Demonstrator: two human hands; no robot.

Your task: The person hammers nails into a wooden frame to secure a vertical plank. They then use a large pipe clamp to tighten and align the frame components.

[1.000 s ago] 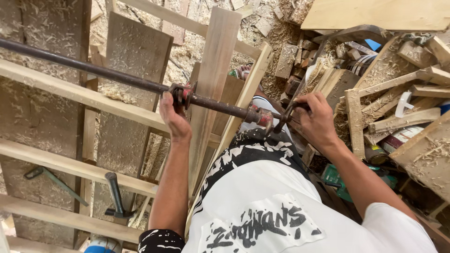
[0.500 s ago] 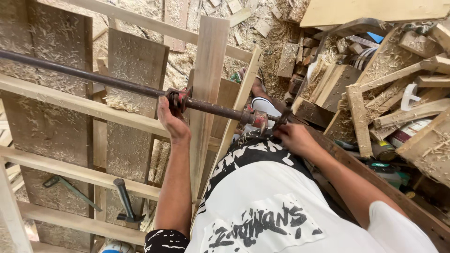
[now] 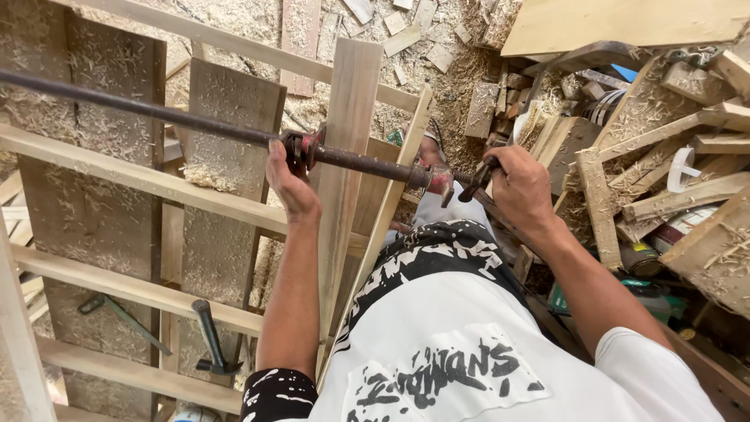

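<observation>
Head view is showing the left hand (image 3: 291, 181) gripping the sliding jaw of a long bar clamp (image 3: 234, 134), while the right hand (image 3: 522, 190) is closing around its crank handle (image 3: 476, 178). An upright plank (image 3: 349, 156) is standing between both hands; a hammer (image 3: 211, 337) is lying below the left hand.

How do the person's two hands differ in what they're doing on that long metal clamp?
The left hand grips the rusty clamp bar at its red sliding jaw, while the right hand closes on the dark crank handle at the bar's end. The left arm reaches straight forward; the right arm angles in from the side. Both hands are bare and work the same clamp across upright wooden boards.
</observation>
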